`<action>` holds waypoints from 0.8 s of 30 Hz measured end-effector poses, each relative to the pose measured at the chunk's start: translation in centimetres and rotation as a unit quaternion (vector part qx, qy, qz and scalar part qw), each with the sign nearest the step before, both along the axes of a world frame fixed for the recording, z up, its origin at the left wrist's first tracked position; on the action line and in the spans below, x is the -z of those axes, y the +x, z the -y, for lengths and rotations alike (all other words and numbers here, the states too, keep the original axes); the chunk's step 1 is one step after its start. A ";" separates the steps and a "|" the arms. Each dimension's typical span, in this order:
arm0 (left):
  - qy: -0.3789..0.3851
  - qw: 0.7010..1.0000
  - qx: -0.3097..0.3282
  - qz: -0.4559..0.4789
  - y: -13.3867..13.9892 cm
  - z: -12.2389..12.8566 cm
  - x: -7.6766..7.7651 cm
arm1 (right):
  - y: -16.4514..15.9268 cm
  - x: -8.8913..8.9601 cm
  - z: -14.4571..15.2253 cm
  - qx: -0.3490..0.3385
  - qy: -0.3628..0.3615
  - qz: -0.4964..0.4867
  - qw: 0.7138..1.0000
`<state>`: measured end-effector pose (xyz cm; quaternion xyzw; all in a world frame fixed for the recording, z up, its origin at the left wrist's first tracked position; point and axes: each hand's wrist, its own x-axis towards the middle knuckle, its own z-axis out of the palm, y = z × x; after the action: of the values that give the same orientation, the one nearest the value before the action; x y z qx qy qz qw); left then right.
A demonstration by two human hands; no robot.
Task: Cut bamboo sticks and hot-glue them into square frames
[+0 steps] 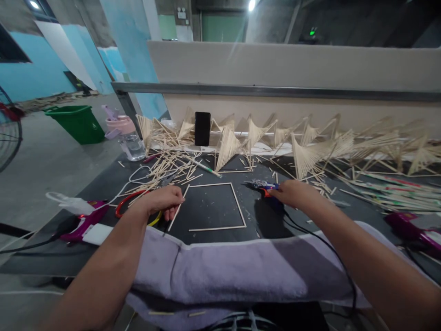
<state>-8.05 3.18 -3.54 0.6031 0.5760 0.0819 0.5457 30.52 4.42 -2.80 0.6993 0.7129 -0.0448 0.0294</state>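
You are in what looks like a craft workshop, set up inside a bare, industrial-looking hall. Loose thin sticks (172,166) lie heaped toward the far left corner of your dark tabletop (213,207), and fan-shaped stick models (227,147) line its far edge. Your right hand (291,191) holds a corded tool (273,187). Beyond the left edge: grey floor (69,170), a green bin (77,124), blue-painted walls (32,78).

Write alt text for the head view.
A left hand holds one stick of a wooden frame, open at one corner, on a dark table; the right hand grips a blue glue gun. Behind stand twisted stick structures and a black smartphone.
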 end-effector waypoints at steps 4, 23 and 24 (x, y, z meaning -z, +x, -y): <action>-0.012 1.000 -0.005 -0.011 0.3 0.1 0.1 | -5.4 0.8 2.2 -0.104 0.072 -0.090 0.988; -0.039 0.999 -0.020 -0.026 1.4 0.1 -0.1 | -15.0 5.4 -0.6 -0.283 0.164 -0.159 0.931; -0.040 0.999 -0.021 -0.024 1.4 0.1 -0.1 | -15.1 5.6 -0.6 -0.285 0.163 -0.158 0.931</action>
<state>-6.62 3.10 -3.42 0.5707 0.6043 0.0554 0.5532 15.43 5.00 -8.35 0.4455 0.8753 -0.0280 -0.1862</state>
